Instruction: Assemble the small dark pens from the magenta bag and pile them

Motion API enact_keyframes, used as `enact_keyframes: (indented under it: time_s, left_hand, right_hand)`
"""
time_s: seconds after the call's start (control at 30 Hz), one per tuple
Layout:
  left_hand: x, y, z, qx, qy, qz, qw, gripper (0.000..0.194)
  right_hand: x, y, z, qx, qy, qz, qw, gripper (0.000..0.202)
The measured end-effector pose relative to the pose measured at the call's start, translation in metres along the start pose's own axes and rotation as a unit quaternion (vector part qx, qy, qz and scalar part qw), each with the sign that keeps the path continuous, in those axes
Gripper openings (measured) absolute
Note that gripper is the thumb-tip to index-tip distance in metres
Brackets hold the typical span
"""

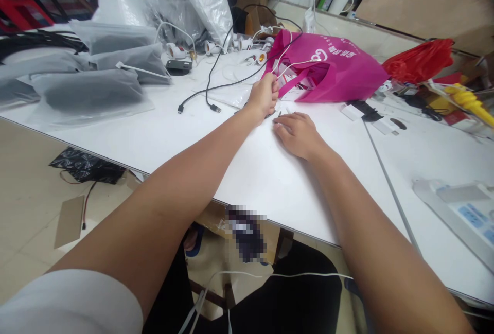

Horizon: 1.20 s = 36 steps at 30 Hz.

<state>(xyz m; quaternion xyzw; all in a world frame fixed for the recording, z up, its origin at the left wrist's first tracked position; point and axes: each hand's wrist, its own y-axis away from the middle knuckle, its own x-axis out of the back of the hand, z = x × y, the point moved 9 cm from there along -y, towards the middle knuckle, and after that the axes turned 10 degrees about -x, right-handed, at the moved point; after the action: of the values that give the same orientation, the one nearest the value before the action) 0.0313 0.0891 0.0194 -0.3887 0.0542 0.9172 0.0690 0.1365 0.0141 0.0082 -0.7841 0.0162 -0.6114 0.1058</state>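
Note:
My left hand is closed in a fist just in front of the pink bag. A white cable runs into the top of this fist and appears to be gripped there. To its right, my right hand lies low on the white table, fingers loosely stretched and touching or almost touching the surface. Small dark bits show by its fingertips, too little to name. Left of my hands, a black USB cable lies in loops with its plugs on the table.
Grey zip bags fill the left side, with a black device and white lamp sockets behind. A red plastic bag, small white boxes and a pale blue-and-white machine stand right. A white cable crosses my lap.

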Motion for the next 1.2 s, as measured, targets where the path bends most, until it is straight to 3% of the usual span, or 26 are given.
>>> enact_keyframes:
  time_s: [0.23, 0.47, 0.7, 0.93, 1.2]
  left_hand:
    - [0.002, -0.005, -0.007, 0.025, 0.067, 0.009, 0.997, 0.050]
    - [0.001, -0.003, -0.006, 0.026, 0.044, 0.010, 0.999, 0.050]
    - [0.004, -0.003, -0.007, 0.029, 0.075, 0.025, 0.996, 0.049]
    - [0.002, 0.001, 0.015, -0.051, -0.039, 0.014, 0.998, 0.053]
    - [0.005, -0.003, 0.010, -0.046, -0.012, 0.023, 0.999, 0.050]
  right_hand:
    - [0.022, 0.009, 0.003, -0.091, 0.026, 0.032, 0.995, 0.032]
    - [0.030, 0.008, 0.010, -0.144, 0.033, 0.026, 0.989, 0.033]
    - [0.038, 0.011, 0.012, -0.139, 0.016, -0.003, 0.990, 0.020]
    - [0.036, 0.012, 0.005, -0.112, -0.009, -0.009, 0.994, 0.020]
    - [0.030, 0.008, 0.007, -0.117, -0.022, -0.004, 0.993, 0.021]
